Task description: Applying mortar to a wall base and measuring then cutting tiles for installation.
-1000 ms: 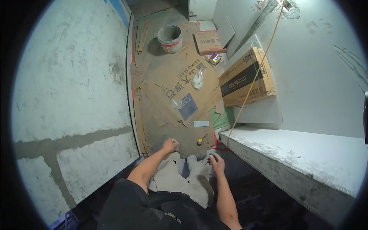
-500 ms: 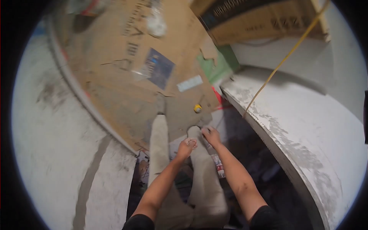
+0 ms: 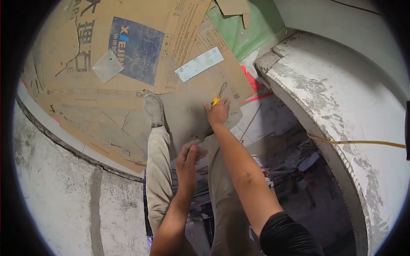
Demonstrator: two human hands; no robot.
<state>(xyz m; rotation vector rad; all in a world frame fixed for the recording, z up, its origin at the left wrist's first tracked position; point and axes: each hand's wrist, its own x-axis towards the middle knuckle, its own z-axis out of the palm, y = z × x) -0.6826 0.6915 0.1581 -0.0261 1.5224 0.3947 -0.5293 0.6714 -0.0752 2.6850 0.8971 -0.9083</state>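
One right hand [image 3: 218,112] spans one yellow tape measure [image 3: 215,101].

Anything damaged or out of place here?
Yes: the cardboard is torn at left, the white ledge looks rough and patchy, and loose scraps lie scattered beside it, a worn, untidy look. The yellow tool at the right hand is partly hidden.

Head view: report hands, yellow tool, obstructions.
Right hand at yellow tool, grip unclear. Left hand half-curled, nothing visible in it. Pale strip lies beyond, apart; nothing seen blocking.
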